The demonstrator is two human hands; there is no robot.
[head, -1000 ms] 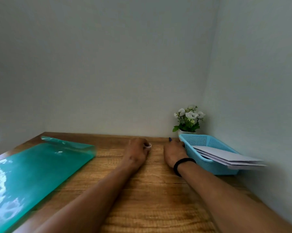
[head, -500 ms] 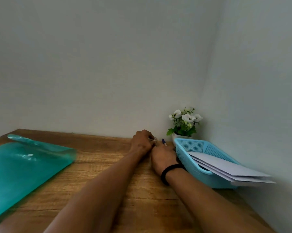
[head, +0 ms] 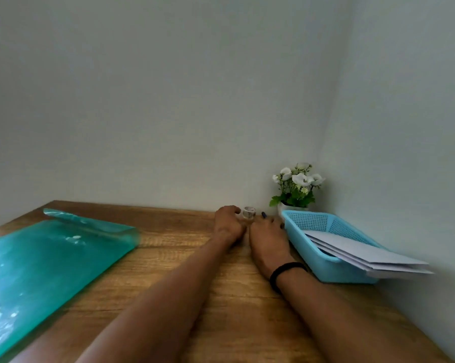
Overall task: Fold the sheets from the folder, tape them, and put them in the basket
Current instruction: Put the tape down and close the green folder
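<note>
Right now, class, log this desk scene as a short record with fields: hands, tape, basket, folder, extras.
left hand: touches the tape roll
right hand: beside the roll, grip unclear
tape roll: between both hands, near wall
basket: blue, holds folded sheets overhanging its rim
folder: green, flat at left
extras: flower pot; pen

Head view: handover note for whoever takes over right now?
Left hand: fingers curled at the tape roll by the back wall; grip not clearly visible.
Right hand: resting on the table beside the roll, a pen tip showing past its fingers.
Folder: lying on the table's left side.
Basket: on the right, holding several folded sheets that stick out over its near rim.
Done: those sheets.
Left: can't tell whether more sheets remain in the folder.
</note>
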